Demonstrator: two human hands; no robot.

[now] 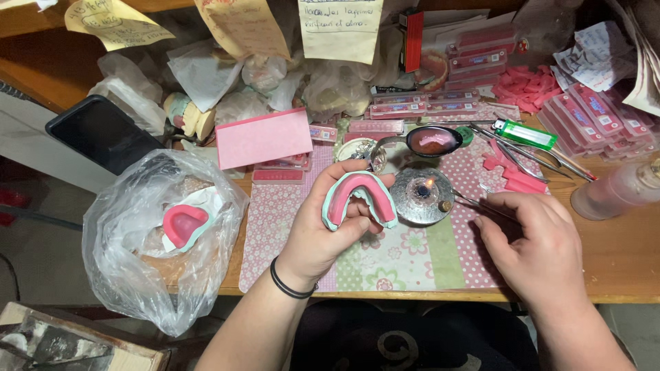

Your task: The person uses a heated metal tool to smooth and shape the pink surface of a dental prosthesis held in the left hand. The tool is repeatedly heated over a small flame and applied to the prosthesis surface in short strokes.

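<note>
The left hand (323, 230) grips a cast (359, 198) with a pink wax rim, just left of the lit burner (421, 194). The right hand (533, 240) pinches a thin tool (471, 200), tip beside the flame. The wax looks laid but apparently unfinished; another cast (184, 225) waits bagged, far left.

Ref. landmark: pink flat box (264, 137), centre rear of bench. Left of it: black phone (102, 134), screen dark. Above: yellow paper notes (115, 22) and cream note (341, 27), handwritten. Right: stacked pink slim packs (584, 117). Below-left: clear plastic bag (137, 240)
</note>
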